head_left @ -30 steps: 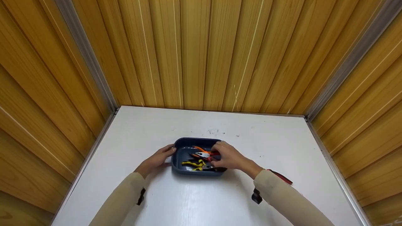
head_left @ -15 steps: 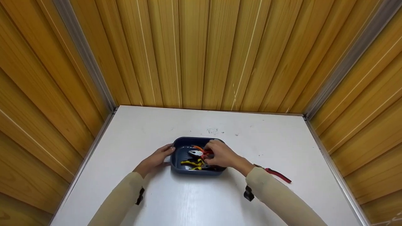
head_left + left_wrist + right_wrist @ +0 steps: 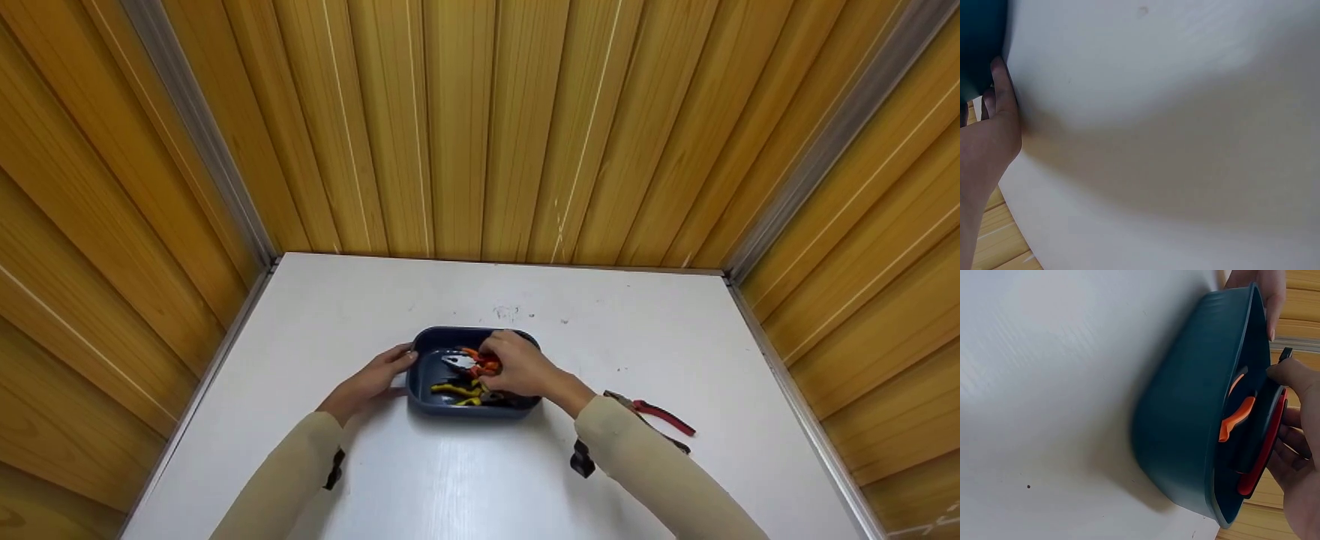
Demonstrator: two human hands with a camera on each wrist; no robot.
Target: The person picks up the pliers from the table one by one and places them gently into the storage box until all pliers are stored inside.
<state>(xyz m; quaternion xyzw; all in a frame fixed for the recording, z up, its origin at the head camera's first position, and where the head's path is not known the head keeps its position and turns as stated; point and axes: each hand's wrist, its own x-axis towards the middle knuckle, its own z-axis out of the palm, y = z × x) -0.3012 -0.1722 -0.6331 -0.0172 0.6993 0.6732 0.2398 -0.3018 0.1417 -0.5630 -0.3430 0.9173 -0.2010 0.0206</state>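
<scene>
A dark blue plastic bin (image 3: pixel 469 411) stands on the white table with several pliers inside. My left hand (image 3: pixel 373 381) grips its left end, thumb at the rim and fingers along the outside wall. Over the bin's right half, my right hand (image 3: pixel 521 367) holds pliers (image 3: pixel 459 362) by their red-and-black handles; their silver head points left. In the right wrist view the handles (image 3: pixel 1266 441) lie between thumb and fingers, above the bin's rim. Yellow-handled pliers (image 3: pixel 454 390) lie at the bin's front, and an orange handle (image 3: pixel 1237 419) shows below the held pliers.
Another pair of pliers (image 3: pixel 664 418), with red-and-black handles, lies on the table (image 3: pixel 360 300) right of the bin, partly behind the right sleeve (image 3: pixel 637 442). Wood-patterned walls (image 3: pixel 457 135) enclose the table at the back and sides.
My right hand has moved left over the bin, taking the pliers with it. More of the pliers on the table shows beside the sleeve. My left hand and the bin stay almost still.
</scene>
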